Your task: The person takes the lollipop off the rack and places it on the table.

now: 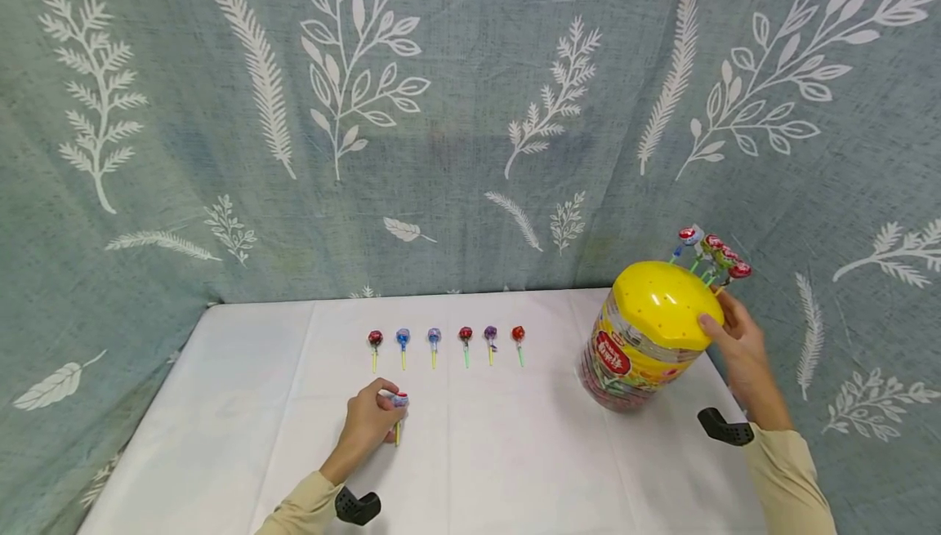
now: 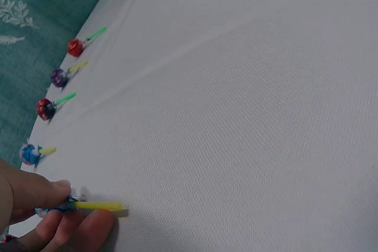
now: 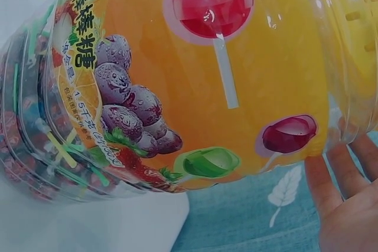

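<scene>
In the head view my left hand (image 1: 367, 425) pinches a lollipop (image 1: 398, 404) with a blue and red wrapper and a yellow stick, just above the white table. The left wrist view shows its yellow stick (image 2: 97, 206) pointing out past the fingertips. My right hand (image 1: 742, 347) grips the yellow lid (image 1: 665, 298) of a clear candy jar (image 1: 625, 355), thumb on top and fingers at the far side. The jar leans to the right. Several lollipops (image 1: 711, 245) stand in the lid's holes. More lollipops (image 3: 35, 122) fill its lower part.
Several wrapped lollipops lie in a row across the table (image 1: 507, 437), from a dark red lollipop (image 1: 375, 339) at the left to a red lollipop (image 1: 519, 334) at the right. Behind hangs a grey-green curtain (image 1: 456, 151) with white leaves.
</scene>
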Tool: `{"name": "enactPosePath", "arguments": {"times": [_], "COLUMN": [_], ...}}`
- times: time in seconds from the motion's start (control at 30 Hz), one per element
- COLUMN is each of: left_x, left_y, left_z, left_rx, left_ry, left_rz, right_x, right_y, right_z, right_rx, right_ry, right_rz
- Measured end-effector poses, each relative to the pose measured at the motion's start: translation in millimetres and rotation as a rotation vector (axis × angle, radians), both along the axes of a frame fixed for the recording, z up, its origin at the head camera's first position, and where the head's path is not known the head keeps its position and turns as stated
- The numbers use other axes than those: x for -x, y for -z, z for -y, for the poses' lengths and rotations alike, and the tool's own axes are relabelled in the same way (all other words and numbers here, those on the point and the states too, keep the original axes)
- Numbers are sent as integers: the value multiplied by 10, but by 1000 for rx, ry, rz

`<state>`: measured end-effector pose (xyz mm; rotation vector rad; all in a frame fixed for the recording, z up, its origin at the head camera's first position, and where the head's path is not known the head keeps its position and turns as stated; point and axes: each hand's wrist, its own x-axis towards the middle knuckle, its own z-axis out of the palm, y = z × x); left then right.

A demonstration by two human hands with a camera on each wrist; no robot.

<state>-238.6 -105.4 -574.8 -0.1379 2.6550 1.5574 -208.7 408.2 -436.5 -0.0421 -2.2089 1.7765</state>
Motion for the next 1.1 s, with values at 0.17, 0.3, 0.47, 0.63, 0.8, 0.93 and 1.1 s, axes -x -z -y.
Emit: {"name": "enactPosePath", "arguments": {"times": [0.17,0.3,0.47,0.63,0.8,0.93,1.1], "left_x": [4,4,33,36,86,132,163], "left_y": [-10,-6,0,-75,-261,-456,-682], "left_z": [-3,5,-9,23,25,-58,-176], "left_rx": [13,26,32,69,82,46,-5], "left_ry": [14,20,15,46,104,163,214], "left_rz": [1,2,9,-11,-72,-122,-160], "right_x": [2,3,-9,-7,-2,-15,-14], "right_y": [-6,-8,-3,-3,-6,-7,-10], "right_z": [1,5,-1,23,15,-8,1], "right_rx": [-7,-12,-27,-28,-24,-11,-32], "right_ry": [7,19,31,20,14,19,27], "right_rz": [11,25,20,23,17,9,25]}}
